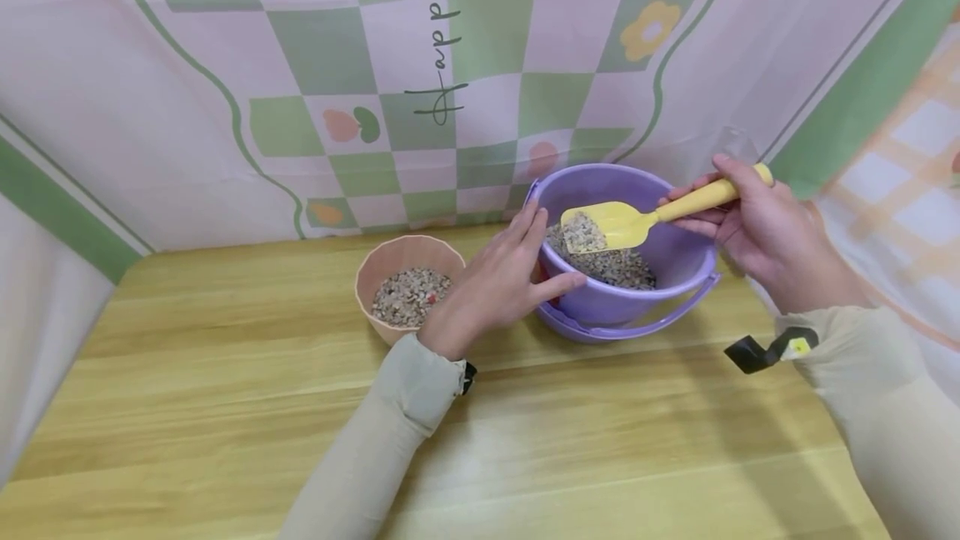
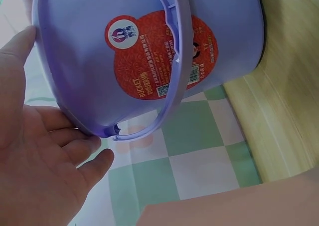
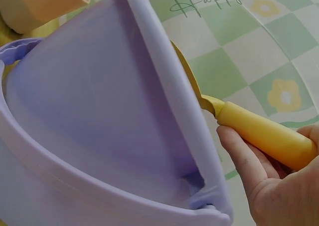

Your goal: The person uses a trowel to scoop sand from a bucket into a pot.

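Observation:
A purple bucket stands upright with its handle hanging down at the front and gravel inside. Over its mouth, my right hand holds a yellow shovel by the handle. A small heap of gravel lies on the blade, towards its tip. My left hand rests against the bucket's left rim, fingers extended and thumb along the front. In the left wrist view, the left fingers touch the bucket rim near the handle joint. A pink cup of gravel stands just left of that hand.
The wooden table carries both containers. Behind it hangs a green-and-white checked cloth close to the bucket. A clear, transparent object shows behind the right hand. A red sticker is on the bucket's side.

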`<state>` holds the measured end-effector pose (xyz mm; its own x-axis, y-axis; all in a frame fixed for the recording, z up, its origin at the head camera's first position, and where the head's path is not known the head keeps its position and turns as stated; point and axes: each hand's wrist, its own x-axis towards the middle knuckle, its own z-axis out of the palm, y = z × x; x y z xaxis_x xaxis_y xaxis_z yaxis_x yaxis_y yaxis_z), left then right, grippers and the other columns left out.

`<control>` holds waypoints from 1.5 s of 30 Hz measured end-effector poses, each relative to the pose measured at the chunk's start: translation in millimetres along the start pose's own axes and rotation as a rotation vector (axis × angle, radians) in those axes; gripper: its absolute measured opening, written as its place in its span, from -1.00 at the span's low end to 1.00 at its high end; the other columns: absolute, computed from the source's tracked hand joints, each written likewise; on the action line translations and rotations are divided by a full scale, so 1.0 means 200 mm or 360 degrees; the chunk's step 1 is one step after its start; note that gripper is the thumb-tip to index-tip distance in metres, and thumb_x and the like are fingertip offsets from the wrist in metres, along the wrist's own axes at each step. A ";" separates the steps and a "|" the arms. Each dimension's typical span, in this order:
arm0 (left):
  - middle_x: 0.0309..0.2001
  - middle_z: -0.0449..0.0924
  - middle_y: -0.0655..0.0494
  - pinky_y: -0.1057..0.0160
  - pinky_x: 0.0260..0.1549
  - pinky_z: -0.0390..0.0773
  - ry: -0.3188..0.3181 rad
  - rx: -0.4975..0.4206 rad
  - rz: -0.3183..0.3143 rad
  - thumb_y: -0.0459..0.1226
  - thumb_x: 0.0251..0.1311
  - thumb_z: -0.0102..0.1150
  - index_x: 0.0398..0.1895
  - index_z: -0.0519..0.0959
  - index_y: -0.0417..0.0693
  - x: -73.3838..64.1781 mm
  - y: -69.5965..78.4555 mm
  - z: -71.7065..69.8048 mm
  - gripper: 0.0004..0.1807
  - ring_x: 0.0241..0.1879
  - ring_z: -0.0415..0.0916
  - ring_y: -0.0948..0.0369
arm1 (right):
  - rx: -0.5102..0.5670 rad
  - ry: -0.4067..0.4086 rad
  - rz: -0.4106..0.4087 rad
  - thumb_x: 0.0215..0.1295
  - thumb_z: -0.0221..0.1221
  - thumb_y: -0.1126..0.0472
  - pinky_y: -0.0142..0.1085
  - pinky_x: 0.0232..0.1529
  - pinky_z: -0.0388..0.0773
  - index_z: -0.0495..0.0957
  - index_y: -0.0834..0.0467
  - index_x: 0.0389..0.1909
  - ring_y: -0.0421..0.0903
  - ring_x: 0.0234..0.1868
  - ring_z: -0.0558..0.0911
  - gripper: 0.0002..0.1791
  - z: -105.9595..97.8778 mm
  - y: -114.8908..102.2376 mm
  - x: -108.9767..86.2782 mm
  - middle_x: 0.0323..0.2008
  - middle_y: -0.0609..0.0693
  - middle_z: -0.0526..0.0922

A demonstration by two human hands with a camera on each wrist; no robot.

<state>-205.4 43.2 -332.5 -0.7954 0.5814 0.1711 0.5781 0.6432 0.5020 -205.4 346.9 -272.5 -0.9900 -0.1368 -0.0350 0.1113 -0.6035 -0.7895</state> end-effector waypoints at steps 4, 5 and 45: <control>0.61 -0.37 0.04 0.11 0.45 0.04 -0.0005 0.0007 0.0003 0.42 0.26 -0.15 0.61 -0.14 -0.13 0.00 -0.01 0.00 0.11 0.55 -0.15 0.07 | -0.0022 -0.0012 -0.0049 0.50 0.08 0.26 0.13 -0.14 0.62 0.58 0.53 -0.34 0.34 -0.17 0.71 -0.64 0.00 -0.01 -0.01 -0.31 0.51 0.65; 0.62 -0.38 0.05 0.11 0.45 0.03 -0.0011 0.0013 0.0002 0.42 0.26 -0.17 0.61 -0.15 -0.13 0.00 -0.01 0.00 0.11 0.55 -0.16 0.07 | -0.0028 -0.0015 -0.0058 0.51 0.08 0.26 0.13 -0.14 0.62 0.58 0.53 -0.35 0.33 -0.18 0.71 -0.64 0.00 -0.01 -0.01 -0.32 0.51 0.65; 0.60 -0.25 -0.06 -0.27 0.42 -0.12 -0.0055 0.0127 -0.0302 0.45 0.16 0.00 0.59 0.03 -0.01 -0.42 -0.40 -0.27 0.10 0.57 -0.29 0.00 | 0.0134 0.0065 0.0003 0.43 0.18 0.26 0.24 -0.10 0.56 0.57 0.52 -0.35 0.36 -0.14 0.70 -0.68 0.19 0.00 0.02 -0.33 0.51 0.65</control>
<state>-195.2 -84.3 -341.1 -0.8855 0.4620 0.0499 0.4322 0.7794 0.4535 -205.8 317.4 -249.4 -0.9923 -0.1069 -0.0626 0.1183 -0.6675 -0.7352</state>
